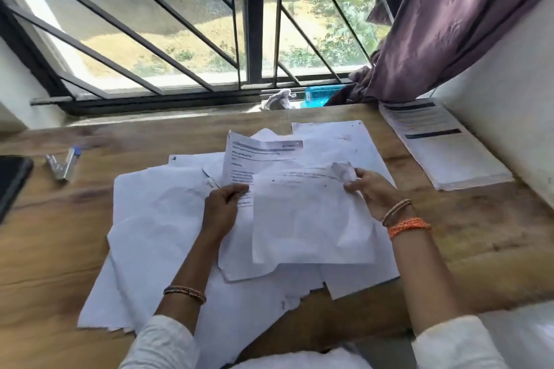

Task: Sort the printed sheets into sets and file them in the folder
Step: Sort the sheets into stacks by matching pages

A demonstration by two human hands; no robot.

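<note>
1. Wooden table [75,237] set against a barred window [186,24]; purple curtain [443,24] hangs at the right, its bunched end resting near the sill.
2. Loose printed sheets [156,234] lie spread in an untidy overlapping heap across the middle of the table, most showing blank or faintly printed faces, several creased, some with ragged edges near the person.
3. Left hand [223,204] holds a printed page [254,156] at its lower left edge, thumb on top and fingers curled beneath it. The page is raised off the heap, tilted, text with a grey header band showing.
4. Right hand [370,192] pinches the crumpled upper right corner of a second sheet [311,225], which hangs in front of the first page and covers its lower right part. This sheet shows mostly white with a faint line of print near the top.
5. Both wrists carry bangles; the right also has an orange beaded band [409,226]. White sleeves at both forearms.
6. A neat stack of printed sheets [443,150] sits apart at the right table edge beside the wall, top page with dark header bars.
7. Stapler [61,163] lies at the left of the table, a dark flat item [12,180] just left of it at the frame edge; cannot tell what it is.
8. On the sill: a crumpled pale cloth [277,100] and a blue plastic object [322,96].
</note>
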